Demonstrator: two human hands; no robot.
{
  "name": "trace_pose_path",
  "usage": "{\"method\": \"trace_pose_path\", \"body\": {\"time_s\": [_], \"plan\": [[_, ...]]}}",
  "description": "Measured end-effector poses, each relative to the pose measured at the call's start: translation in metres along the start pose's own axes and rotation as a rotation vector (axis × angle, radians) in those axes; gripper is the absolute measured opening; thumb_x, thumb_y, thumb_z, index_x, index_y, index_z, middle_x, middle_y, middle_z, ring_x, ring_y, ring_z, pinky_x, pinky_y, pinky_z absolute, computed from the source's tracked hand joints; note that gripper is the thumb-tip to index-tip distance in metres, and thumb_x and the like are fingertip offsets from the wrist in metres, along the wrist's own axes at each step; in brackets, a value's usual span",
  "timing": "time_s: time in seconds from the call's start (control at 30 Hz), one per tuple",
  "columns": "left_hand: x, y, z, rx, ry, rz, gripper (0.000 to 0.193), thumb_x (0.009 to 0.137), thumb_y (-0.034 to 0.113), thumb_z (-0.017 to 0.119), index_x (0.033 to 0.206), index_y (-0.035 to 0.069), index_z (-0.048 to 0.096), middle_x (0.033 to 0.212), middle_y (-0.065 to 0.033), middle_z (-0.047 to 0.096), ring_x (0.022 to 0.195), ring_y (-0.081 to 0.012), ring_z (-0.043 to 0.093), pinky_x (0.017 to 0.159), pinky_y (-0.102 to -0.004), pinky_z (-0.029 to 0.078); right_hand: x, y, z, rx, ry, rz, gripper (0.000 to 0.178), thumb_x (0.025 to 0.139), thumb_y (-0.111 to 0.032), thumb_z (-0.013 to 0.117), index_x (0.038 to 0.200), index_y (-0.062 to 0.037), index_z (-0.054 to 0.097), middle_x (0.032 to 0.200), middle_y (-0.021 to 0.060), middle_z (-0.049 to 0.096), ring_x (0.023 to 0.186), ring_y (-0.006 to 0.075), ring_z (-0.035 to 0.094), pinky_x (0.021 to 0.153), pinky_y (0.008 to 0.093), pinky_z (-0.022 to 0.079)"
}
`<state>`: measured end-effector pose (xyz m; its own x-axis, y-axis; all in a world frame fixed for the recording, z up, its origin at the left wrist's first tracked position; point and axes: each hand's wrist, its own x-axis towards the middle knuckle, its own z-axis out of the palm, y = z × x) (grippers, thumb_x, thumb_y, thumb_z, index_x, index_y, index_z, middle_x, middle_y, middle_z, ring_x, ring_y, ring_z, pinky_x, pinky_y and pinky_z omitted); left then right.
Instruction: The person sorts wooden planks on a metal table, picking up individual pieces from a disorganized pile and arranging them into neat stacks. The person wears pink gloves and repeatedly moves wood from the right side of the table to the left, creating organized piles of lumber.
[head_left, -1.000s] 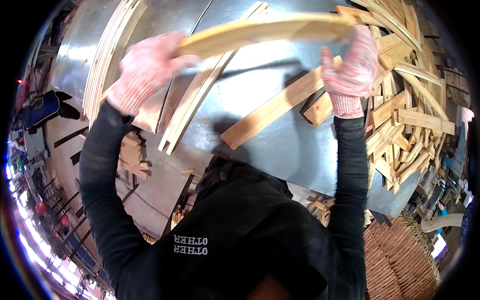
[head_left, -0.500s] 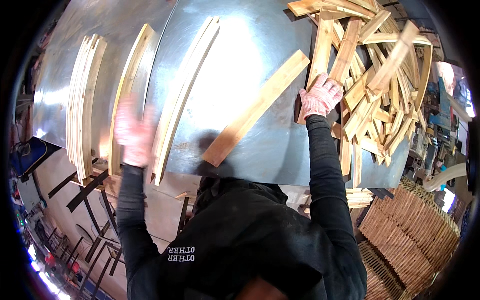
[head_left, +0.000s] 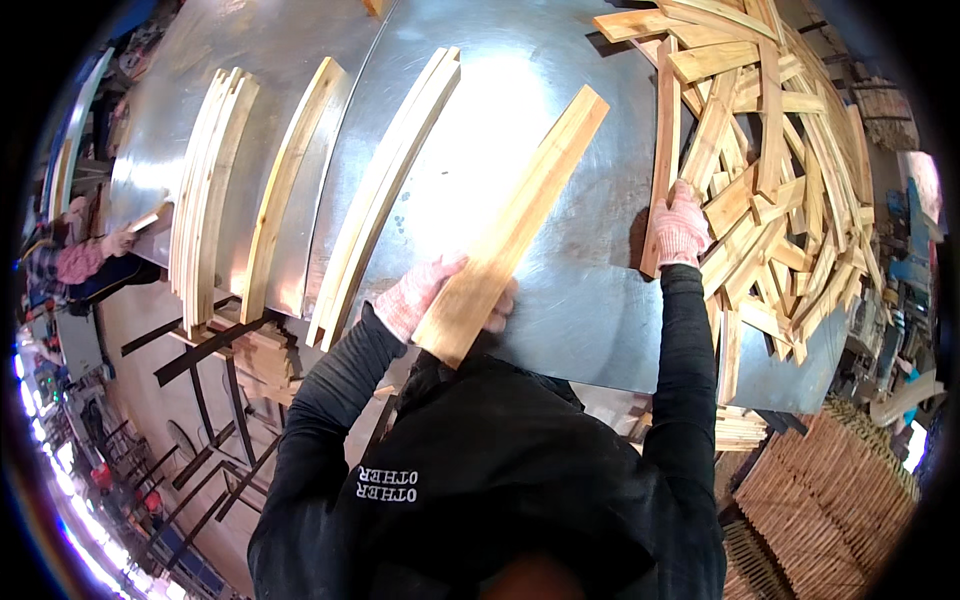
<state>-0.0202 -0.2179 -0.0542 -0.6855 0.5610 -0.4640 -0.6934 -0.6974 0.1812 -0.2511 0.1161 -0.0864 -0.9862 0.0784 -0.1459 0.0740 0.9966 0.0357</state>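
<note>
A flat wooden slat (head_left: 530,205) slants across the metal table in front of me. My left hand (head_left: 420,296), in a pinkish knit glove, grips its near end, with fingers wrapped underneath and showing on the far side. At the left edge of a heap of wooden slats (head_left: 740,190), my right hand (head_left: 682,228), gloved alike, holds a reddish-brown slat (head_left: 662,170) that stands partly on edge. Left of my left hand lie a pair of slats (head_left: 390,190), a single curved slat (head_left: 290,190) and a tight row of several slats (head_left: 210,200).
The metal table (head_left: 590,330) ends just before my body. Black metal frames (head_left: 215,420) and stacked wood (head_left: 262,362) stand below at left. Large wood stacks (head_left: 810,490) rise at lower right. Another person's gloved hand (head_left: 117,242) holds a pale piece at the far left.
My left hand has moved right from beside the curved slat and taken hold of the slanted slat. My right hand now grips the reddish slat. A blurred slat over the heap no longer moves.
</note>
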Motion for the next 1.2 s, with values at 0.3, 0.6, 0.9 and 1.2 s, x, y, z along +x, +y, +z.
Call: {"method": "trace_pose_path", "body": {"time_s": [0.3,0.6,0.9,1.2], "plan": [[-0.025,-0.017,0.046,0.668,0.298,0.007,0.048,0.088,0.028,0.07,0.124,-0.003,0.061,0.105,-0.015,0.073,0.097,-0.0227,0.069,0.09,-0.0356,0.055,-0.021,0.001,0.007,0.134,-0.001,0.025,0.069,0.09,-0.032,0.067,0.149,-0.0148,0.036,0.145,0.0199,0.05,0.11,0.0433,0.065,0.087,0.0515,0.056],[-0.065,0.049,0.042,1.586,1.103,0.33,0.05,0.089,0.036,0.071,0.126,0.003,0.064,0.096,-0.0177,0.073,0.092,-0.0271,0.071,0.084,-0.0374,0.055,-0.132,-0.017,0.03,0.845,-0.287,-0.079,0.057,0.084,-0.028,0.07,0.133,-0.0038,0.054,0.12,0.0228,0.065,0.113,0.0427,0.061,0.097,0.0488,0.048],[-0.24,0.089,-0.128,1.998,1.536,0.161,0.066,0.076,0.037,0.077,0.136,0.017,0.06,0.161,-0.0196,0.024,0.145,-0.0445,0.027,0.118,-0.0553,0.026,-0.19,-0.044,0.081,1.113,-0.302,-0.025,0.05,0.09,-0.011,0.065,0.136,0.0016,0.049,0.106,0.0111,0.068,0.086,0.0186,0.065,0.074,0.0315,0.055],[-0.201,0.109,-0.129,1.617,1.553,-0.166,0.092,0.08,0.035,0.072,0.157,0.017,0.024,0.136,-0.0243,0.059,0.122,-0.0427,0.058,0.104,-0.0481,0.046,-0.186,-0.057,0.085,1.087,-0.315,0.0,0.055,0.085,-0.023,0.07,0.134,-0.0025,0.055,0.12,0.018,0.066,0.108,0.0333,0.065,0.093,0.0418,0.052]]}}
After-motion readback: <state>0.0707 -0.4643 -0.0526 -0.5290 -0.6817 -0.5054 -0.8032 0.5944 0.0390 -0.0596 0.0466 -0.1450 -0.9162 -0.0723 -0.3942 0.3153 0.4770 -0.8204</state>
